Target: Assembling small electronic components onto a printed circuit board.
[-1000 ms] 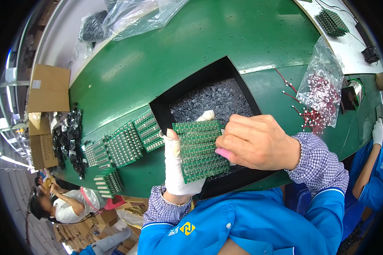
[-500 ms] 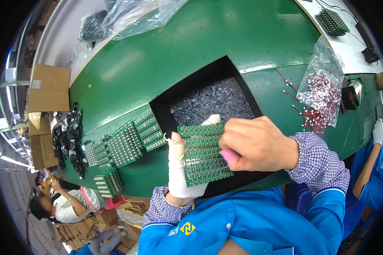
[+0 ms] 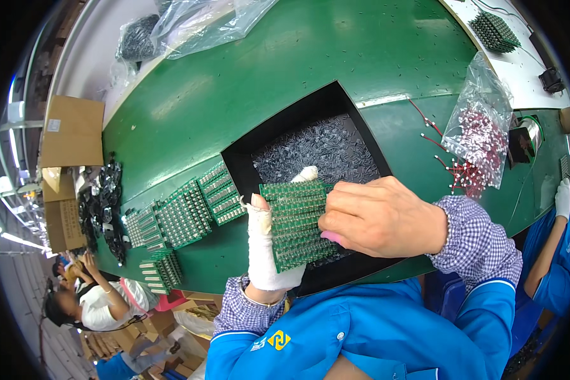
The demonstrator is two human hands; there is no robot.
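Note:
My left hand, in a white glove with the thumb tip bare, grips a green circuit board panel by its left side. Rows of small parts cover the panel, which is tilted above the near side of a black open box. My bare right hand is closed at the panel's right edge, fingers curled. Something pink shows at its thumb. What its fingertips hold, if anything, is hidden. Small dark pieces fill the bottom of the box.
More circuit board panels stand in a row left of the box. A clear bag of red-wired white connectors lies at the right, some loose beside it. Cardboard boxes stand far left. A co-worker's gloved hand is at the right edge.
The panel and my left hand have shifted slightly left. My right hand has turned, its fingers now bent lower over the panel's edge, with less of the pink showing.

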